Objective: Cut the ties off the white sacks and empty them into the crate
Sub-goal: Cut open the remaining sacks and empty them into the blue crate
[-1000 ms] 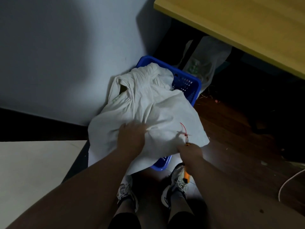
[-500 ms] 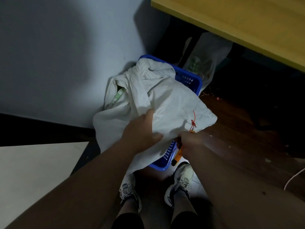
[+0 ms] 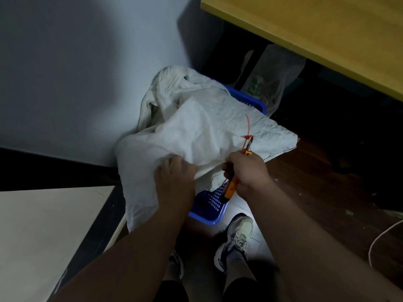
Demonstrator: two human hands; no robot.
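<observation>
My left hand [image 3: 174, 177] grips a fold of the crumpled white woven sack [image 3: 209, 136], which lies draped over the blue perforated plastic crate [image 3: 209, 205] on the floor. My right hand [image 3: 246, 171] is closed around orange-handled cutters [image 3: 234, 182], their tip touching the thin red plastic tie [image 3: 247, 132] on the sack.

No readable text, numbers or brand marks anywhere. Only candidate: green print on the translucent plastic bag [image 3: 265, 83] under the yellow tabletop [image 3: 327, 33], at about 1 o'clock from the blue crate [image 3: 248, 100]. It's too dim and blurred to make out letters, just a green shape. The white sack [image 3: 196, 127] shows a faint greenish patch near its lower edge, also illegible.
</observation>
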